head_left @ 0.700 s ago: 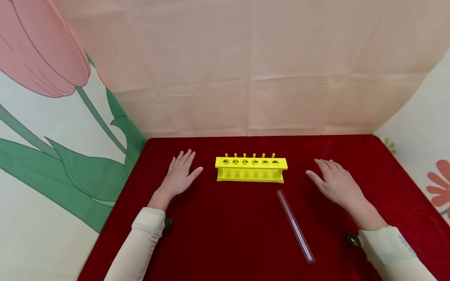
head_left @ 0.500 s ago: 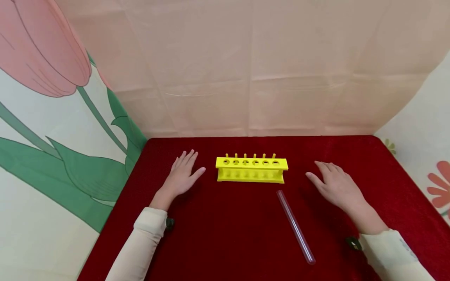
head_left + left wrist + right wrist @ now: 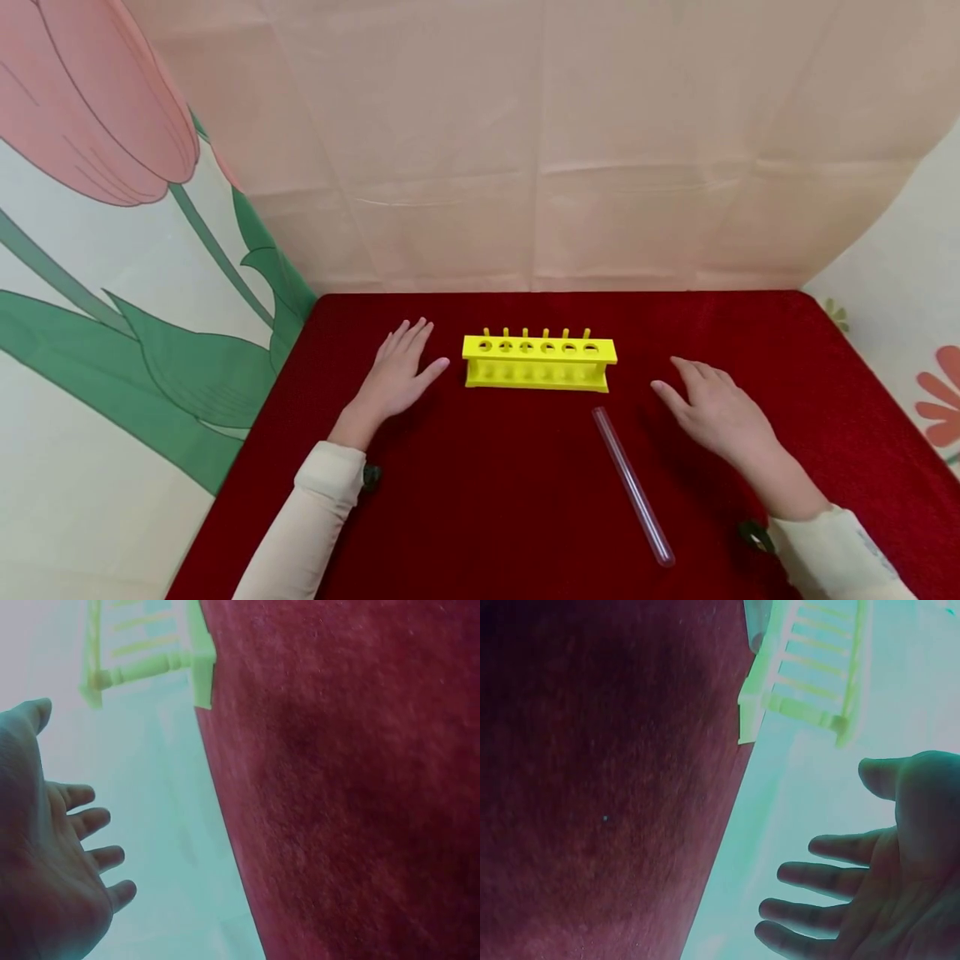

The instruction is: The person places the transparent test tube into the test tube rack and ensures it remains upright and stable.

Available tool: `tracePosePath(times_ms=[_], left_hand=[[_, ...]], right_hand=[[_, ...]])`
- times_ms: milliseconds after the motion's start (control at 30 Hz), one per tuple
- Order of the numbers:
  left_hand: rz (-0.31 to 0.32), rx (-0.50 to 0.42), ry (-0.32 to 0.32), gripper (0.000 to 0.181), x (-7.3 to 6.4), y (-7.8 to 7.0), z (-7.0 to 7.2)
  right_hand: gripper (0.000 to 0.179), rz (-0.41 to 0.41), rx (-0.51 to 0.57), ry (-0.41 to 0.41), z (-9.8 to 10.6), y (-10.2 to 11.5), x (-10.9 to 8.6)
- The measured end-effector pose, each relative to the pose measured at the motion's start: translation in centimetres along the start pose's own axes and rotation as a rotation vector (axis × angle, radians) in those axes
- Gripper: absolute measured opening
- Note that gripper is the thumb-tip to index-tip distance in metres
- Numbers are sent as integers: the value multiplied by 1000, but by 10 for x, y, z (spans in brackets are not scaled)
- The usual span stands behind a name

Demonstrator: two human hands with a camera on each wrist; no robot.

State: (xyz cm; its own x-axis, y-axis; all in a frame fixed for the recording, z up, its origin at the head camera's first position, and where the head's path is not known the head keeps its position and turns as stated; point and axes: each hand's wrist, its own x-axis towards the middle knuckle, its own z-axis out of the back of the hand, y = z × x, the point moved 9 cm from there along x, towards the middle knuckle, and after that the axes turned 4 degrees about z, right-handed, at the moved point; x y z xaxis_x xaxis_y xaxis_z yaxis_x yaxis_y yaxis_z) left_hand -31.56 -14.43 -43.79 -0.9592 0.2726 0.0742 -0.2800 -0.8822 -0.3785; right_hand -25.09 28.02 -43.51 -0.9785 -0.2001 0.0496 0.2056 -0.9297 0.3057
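A yellow test tube rack [image 3: 538, 356] with a row of holes and pegs stands upright at the middle of the table. In front of it, to the right, a clear test tube [image 3: 633, 487] lies slantwise on the cloth. My left hand [image 3: 393, 379] is left of the rack, palm down, thumb pointing toward it and fingers extended. To the right of the rack and tube is my right hand [image 3: 720, 417], its fingers extended and holding nothing. Both wrist views show the rack's end [image 3: 199, 667] beyond spread fingers, with each palm empty.
A dark red cloth [image 3: 487, 483] covers the table. Behind it hangs a beige curtain [image 3: 525, 167]. A flower-printed sheet [image 3: 150, 267] borders the left side, and another white printed sheet [image 3: 885, 250] borders the right.
My left hand has shifted right, closer to the rack. The right hand has drawn back slightly toward me. Rack and test tube have stayed in place, while the head view has turned slightly.
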Motion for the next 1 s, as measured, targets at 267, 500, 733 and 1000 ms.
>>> tracePosePath(times_ms=[267,500,733,1000], left_hand=[[-5,4,11,80,2,-8,-2],[-16,12,19,82,4,-14,-5],[-30,17,7,83,6,-20,-7],[-51,12,1,76,7,-27,-8]], right_hand=[[76,-18,-3,39,-3,10,-7],[72,-21,-12,77,-7,17,-13],[68,-11,-10,82,-12,26,-19],[65,8,-15,88,-17,40,-26]])
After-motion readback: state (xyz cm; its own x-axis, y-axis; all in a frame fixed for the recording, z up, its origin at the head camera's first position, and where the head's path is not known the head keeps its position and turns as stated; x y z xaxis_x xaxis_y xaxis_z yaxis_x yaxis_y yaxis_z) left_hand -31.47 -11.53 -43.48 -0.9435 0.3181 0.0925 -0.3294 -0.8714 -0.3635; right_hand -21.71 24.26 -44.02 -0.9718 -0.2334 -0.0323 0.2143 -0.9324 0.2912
